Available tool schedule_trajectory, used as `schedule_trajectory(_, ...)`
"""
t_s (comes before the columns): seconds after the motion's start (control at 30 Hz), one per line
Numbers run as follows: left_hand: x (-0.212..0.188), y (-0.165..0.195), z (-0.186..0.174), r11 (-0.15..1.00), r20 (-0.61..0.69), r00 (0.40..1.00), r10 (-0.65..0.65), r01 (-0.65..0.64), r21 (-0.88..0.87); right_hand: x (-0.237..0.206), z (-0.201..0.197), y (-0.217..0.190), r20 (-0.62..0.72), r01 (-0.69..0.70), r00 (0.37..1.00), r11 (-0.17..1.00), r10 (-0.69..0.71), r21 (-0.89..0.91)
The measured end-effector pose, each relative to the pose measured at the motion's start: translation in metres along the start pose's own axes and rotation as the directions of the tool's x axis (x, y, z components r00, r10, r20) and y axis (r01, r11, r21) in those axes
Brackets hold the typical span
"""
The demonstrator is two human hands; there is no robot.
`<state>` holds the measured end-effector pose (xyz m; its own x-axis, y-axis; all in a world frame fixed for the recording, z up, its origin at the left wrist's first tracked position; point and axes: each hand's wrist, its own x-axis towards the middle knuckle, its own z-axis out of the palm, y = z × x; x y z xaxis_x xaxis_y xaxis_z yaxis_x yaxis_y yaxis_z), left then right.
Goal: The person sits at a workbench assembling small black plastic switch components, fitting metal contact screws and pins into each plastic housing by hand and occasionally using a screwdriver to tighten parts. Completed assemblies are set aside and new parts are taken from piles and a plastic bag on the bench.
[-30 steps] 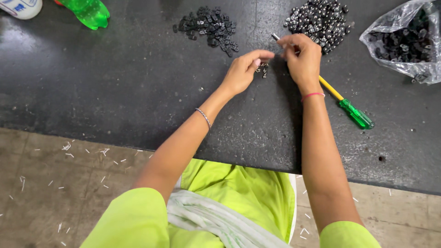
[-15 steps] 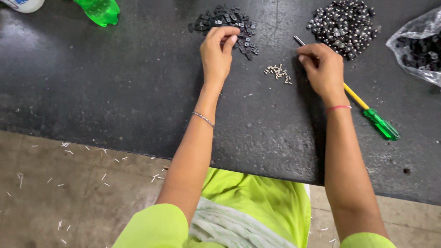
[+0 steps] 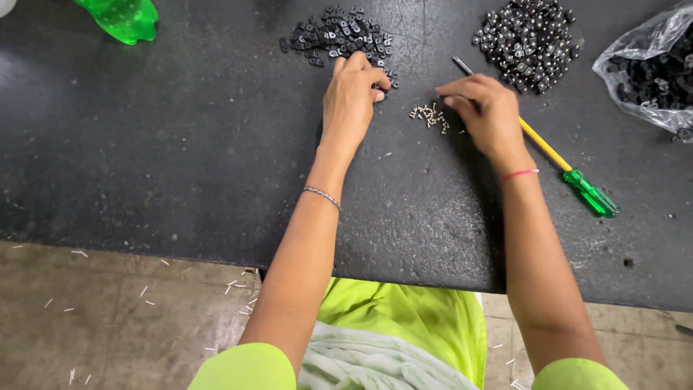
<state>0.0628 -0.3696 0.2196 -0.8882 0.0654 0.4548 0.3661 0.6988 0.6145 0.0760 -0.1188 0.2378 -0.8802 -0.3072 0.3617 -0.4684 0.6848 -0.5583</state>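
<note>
Fingertips of the left hand (image 3: 351,92), pinched narrow at the black-clip pile (image 3: 334,40) near top centre, should lift one clip while the right hand (image 3: 485,112) grips the screwdriver (image 3: 543,146).

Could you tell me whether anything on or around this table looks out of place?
Small pale slivers lie scattered on the floor below the table edge, like dropped bits. On the table, nothing stands out.
</note>
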Motion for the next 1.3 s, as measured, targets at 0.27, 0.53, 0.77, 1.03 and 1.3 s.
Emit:
schedule_trajectory(0.27,0.002,0.012,0.002,0.991,-0.014,0.996,-0.089,0.087,-0.100,0.000,0.003,-0.001,0.026,0.125,0.992,0.990,-0.124,-0.070)
schedule_trajectory(0.53,-0.001,0.020,0.028,0.408,0.322,0.909,-0.264,0.408,-0.817,0.000,0.007,0.001,0.018,0.129,0.992,0.987,-0.128,-0.099)
schedule_trajectory(0.77,-0.010,0.009,0.050,0.248,0.408,0.879,-0.248,0.465,-0.850,-0.001,0.008,-0.004,0.005,0.101,0.995,0.988,-0.101,-0.118)
schedule_trajectory(1.03,-0.012,0.010,0.061,0.205,0.304,0.908,-0.287,0.368,-0.907,-0.001,0.012,-0.008,-0.135,-0.013,0.991,0.998,0.021,0.055)
schedule_trajectory(1.3,-0.002,0.026,0.056,0.423,0.178,0.917,-0.357,0.328,-0.845,0.008,0.017,-0.014,-0.154,0.020,0.988,0.992,-0.001,0.124)
